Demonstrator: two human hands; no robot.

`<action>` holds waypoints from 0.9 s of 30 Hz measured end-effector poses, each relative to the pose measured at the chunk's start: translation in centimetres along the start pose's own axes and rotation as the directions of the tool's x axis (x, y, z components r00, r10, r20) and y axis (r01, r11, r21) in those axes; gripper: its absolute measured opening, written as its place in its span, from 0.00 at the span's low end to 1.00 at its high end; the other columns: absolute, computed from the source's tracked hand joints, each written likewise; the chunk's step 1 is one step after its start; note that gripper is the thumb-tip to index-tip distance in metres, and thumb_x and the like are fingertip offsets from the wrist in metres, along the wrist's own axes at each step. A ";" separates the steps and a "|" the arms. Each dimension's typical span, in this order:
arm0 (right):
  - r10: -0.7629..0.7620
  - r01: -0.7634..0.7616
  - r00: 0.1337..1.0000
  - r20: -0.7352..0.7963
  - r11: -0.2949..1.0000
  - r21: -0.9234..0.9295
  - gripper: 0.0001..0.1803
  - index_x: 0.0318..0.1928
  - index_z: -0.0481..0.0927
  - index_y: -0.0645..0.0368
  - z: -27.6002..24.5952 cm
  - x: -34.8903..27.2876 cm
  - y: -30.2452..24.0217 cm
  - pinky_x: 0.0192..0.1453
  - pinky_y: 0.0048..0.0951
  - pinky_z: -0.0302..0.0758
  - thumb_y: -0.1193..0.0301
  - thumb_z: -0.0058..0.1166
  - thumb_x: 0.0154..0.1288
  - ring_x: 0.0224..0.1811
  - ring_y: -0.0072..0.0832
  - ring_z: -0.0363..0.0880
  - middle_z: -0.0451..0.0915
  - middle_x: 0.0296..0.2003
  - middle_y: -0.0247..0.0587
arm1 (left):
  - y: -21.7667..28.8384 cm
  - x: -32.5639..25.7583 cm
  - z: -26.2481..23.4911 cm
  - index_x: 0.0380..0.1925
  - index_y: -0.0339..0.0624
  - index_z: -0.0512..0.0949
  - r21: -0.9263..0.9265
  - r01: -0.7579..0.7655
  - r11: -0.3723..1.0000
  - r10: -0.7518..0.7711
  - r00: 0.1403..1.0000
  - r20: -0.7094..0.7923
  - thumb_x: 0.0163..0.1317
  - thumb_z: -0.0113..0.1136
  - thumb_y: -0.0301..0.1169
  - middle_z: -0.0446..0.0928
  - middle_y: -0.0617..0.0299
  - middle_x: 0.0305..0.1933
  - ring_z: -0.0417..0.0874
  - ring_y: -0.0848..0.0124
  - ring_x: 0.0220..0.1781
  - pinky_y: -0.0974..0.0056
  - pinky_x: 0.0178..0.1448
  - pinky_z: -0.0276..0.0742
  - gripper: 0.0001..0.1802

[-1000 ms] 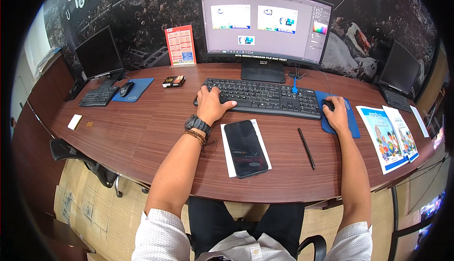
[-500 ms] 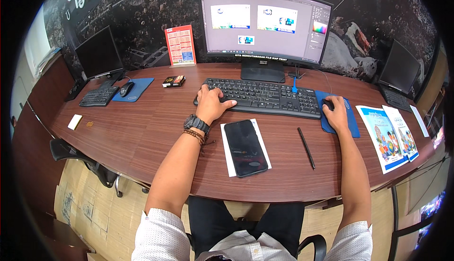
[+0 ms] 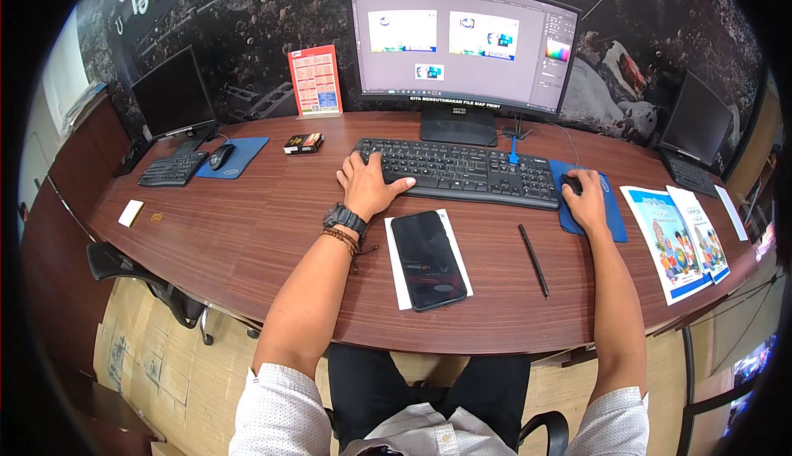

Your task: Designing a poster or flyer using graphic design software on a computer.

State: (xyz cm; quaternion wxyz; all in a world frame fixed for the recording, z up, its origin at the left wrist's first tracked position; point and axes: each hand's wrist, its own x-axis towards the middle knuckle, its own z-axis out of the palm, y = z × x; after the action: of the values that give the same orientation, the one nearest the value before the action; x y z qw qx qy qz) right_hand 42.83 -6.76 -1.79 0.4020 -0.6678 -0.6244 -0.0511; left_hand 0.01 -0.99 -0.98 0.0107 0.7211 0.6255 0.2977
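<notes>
My left hand (image 3: 369, 189) rests with spread fingers on the left end of a black keyboard (image 3: 462, 167), its thumb along the near edge. It holds nothing. At the keyboard's other end, my right hand (image 3: 586, 200) is closed over a black computer mouse (image 3: 571, 183), mostly covered by the fingers, on a blue mouse pad (image 3: 613, 217). Behind the keyboard stands a curved monitor (image 3: 495, 76) showing a design program with several image layouts. A black smartphone (image 3: 428, 259) lies on white paper (image 3: 403, 291) between my forearms, and a black stylus-like pen (image 3: 534, 261) lies right of it.
On the wooden desk (image 3: 247, 241), a red-and-white calendar (image 3: 315, 80) and small dark box (image 3: 304, 143) stand left of the monitor. Farther left are a second monitor (image 3: 173, 93), keyboard (image 3: 172, 168) and mouse (image 3: 221, 156). Illustrated booklets (image 3: 668, 245) and another monitor (image 3: 698, 118) are at right.
My left hand's fingers have shifted slightly left and spread a little over the keyboard's left end. My right hand stays on the mouse.
</notes>
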 end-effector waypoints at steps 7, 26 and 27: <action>-0.008 0.007 1.000 0.021 1.000 0.015 0.19 0.52 0.81 0.58 -0.1 0.0 -0.2 0.62 0.41 0.72 0.65 0.60 0.61 0.57 0.46 0.76 0.75 0.52 0.48 | -0.1 0.0 0.1 0.63 0.33 0.69 0.008 0.012 1.000 -0.012 0.999 0.042 0.50 0.69 0.62 0.57 0.32 0.69 0.52 0.39 0.74 0.35 0.73 0.44 0.51; -0.023 0.022 0.999 0.027 1.000 0.013 0.19 0.51 0.81 0.57 0.1 0.2 0.2 0.62 0.41 0.72 0.65 0.61 0.61 0.57 0.48 0.75 0.74 0.53 0.49 | -0.2 0.2 0.2 0.64 0.33 0.68 0.009 0.006 1.000 -0.007 0.998 0.067 0.50 0.67 0.64 0.60 0.31 0.66 0.54 0.38 0.72 0.32 0.72 0.44 0.53; -0.022 0.022 0.999 0.026 1.000 0.012 0.19 0.51 0.81 0.57 0.2 0.1 0.3 0.62 0.41 0.72 0.65 0.61 0.61 0.57 0.47 0.75 0.74 0.53 0.49 | -0.2 0.1 0.2 0.64 0.33 0.69 0.011 0.006 1.000 -0.007 0.998 0.066 0.51 0.67 0.64 0.60 0.31 0.66 0.54 0.38 0.72 0.33 0.72 0.44 0.52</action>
State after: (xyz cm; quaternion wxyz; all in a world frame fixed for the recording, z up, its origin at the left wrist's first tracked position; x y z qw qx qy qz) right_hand 43.02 -6.51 -1.95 0.3973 -0.6591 -0.6371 -0.0431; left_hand -0.11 -0.74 -1.19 0.0286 0.7286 0.6287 0.2702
